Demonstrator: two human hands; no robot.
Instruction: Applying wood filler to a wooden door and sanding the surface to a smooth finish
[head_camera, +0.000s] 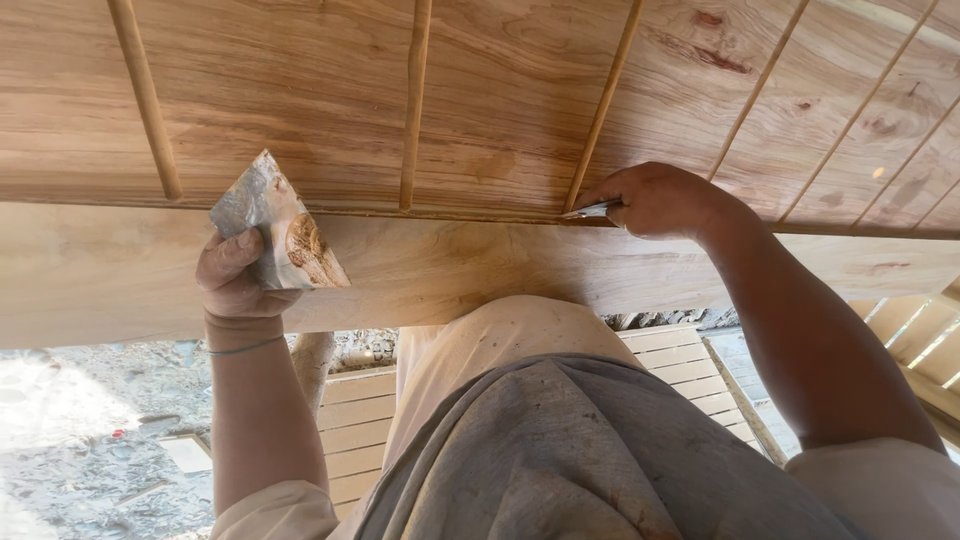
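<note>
Right hand, closed on a small blade, tip pressed into the seam where panel meets rail: filling step, by the look. Left hand, at 9 o'clock, grips a putty-smeared scraper (filler supply). Ribs at 12 o'clock crowd the seam.

Pale tan wood panel — reddish knots, wavy grain, grey metal scraper smeared with tan-brown putty
</note>
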